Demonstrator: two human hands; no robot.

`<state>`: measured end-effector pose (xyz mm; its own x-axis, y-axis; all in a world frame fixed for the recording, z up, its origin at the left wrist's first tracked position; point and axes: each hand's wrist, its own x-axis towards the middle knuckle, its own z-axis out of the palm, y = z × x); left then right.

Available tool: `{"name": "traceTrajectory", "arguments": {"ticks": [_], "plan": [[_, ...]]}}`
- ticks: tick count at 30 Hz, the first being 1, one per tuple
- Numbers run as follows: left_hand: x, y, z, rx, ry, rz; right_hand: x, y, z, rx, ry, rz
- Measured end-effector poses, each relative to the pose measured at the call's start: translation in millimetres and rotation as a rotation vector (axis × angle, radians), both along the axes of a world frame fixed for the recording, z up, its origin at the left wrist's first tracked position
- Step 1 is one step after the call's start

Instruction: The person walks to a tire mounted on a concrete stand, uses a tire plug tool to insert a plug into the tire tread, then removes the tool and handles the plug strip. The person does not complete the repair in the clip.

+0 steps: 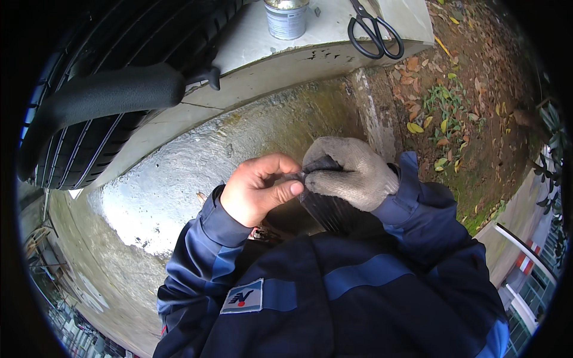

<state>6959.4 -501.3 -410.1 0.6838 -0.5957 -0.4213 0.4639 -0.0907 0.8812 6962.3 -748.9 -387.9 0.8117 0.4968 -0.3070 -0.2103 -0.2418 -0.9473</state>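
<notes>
My bare left hand (258,186) and my right hand (352,173), in a grey knit work glove, meet in front of my chest. Thumb and fingers of each are pinched together on a thin dark piece between them. Below the right hand hangs a black, ribbed, flexible sheet (325,209); it seems joined to the pinched piece, but I cannot tell its kind. The gloved fingers curl over part of it.
A large black tyre (113,143) stands at the left, with a curved black handle (128,89) before it. On the pale ledge (256,56) are a small metal can (286,22) and black-handled scissors (375,36). Wet concrete (161,185) lies below; leaf-strewn soil (471,101) is at the right.
</notes>
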Motion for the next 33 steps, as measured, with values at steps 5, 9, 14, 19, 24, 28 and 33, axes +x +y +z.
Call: {"name": "traceTrajectory", "arguments": {"ticks": [5, 9, 14, 19, 24, 28, 33], "plan": [[-1, 1, -3, -0.178, 0.042, 0.045, 2, -1, 1, 0.131, 0.127, -0.009], [-4, -2, -1, -0.192, 0.043, 0.078, 1, -1, 1, 0.128, 0.167, -0.003], [-9, -10, 1, -0.060, 0.009, 0.130, -1, 2, -1, 0.072, 0.105, -0.027], [-13, -19, -2, 0.040, -0.168, 0.171, -5, 6, -1, 0.013, -0.107, -0.044], [-14, -21, -3, 0.036, -0.286, 0.178, -9, 10, 0, 0.036, -0.163, -0.042], [-13, -16, -4, -0.014, -0.208, 0.177, -9, 11, -1, 0.059, -0.127, -0.047], [-12, -15, -12, -0.202, 0.017, 0.250, -7, 9, 0, 0.068, -0.114, -0.045]]}}
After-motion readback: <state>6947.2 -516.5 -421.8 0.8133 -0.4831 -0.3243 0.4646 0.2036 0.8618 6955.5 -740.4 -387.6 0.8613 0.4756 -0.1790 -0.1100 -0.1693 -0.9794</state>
